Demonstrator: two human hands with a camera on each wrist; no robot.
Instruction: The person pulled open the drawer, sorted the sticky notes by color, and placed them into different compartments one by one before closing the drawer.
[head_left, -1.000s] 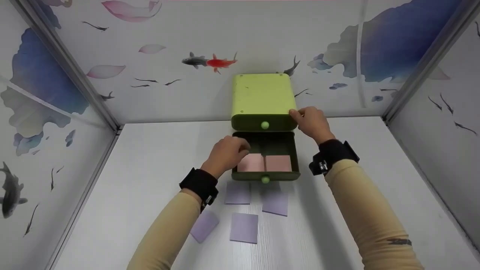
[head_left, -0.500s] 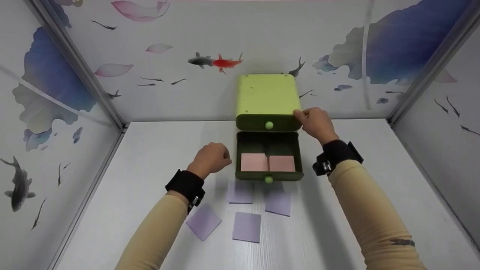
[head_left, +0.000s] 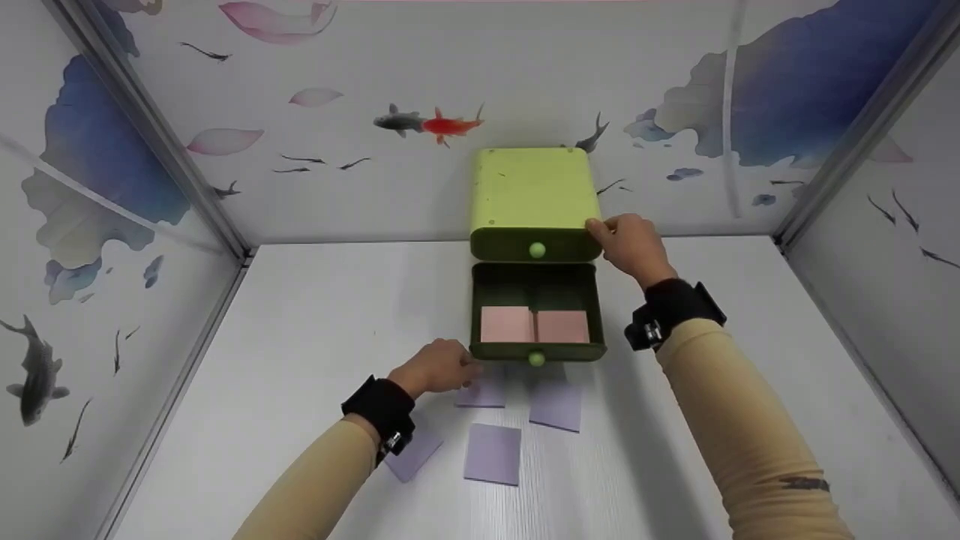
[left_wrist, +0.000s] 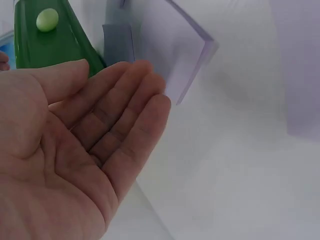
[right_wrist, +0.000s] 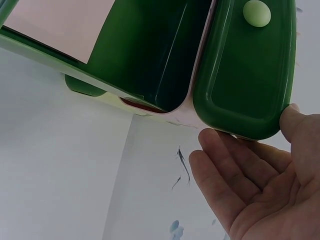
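Left hand [head_left: 439,367], fingers straight, low centre of frame at a purple paper [head_left: 481,393] before the open drawer [head_left: 537,349]. Right hand [head_left: 632,246] flat-fingered, thumb against green box [head_left: 534,191], centre.

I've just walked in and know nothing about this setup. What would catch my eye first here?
Probably the lime-green drawer box against the back wall, its lower drawer pulled out with two pink cards inside. The right hand rests on the box's right corner. The left hand, fingers straight, reaches to the lilac paper squares scattered on the white table in front of the drawer.
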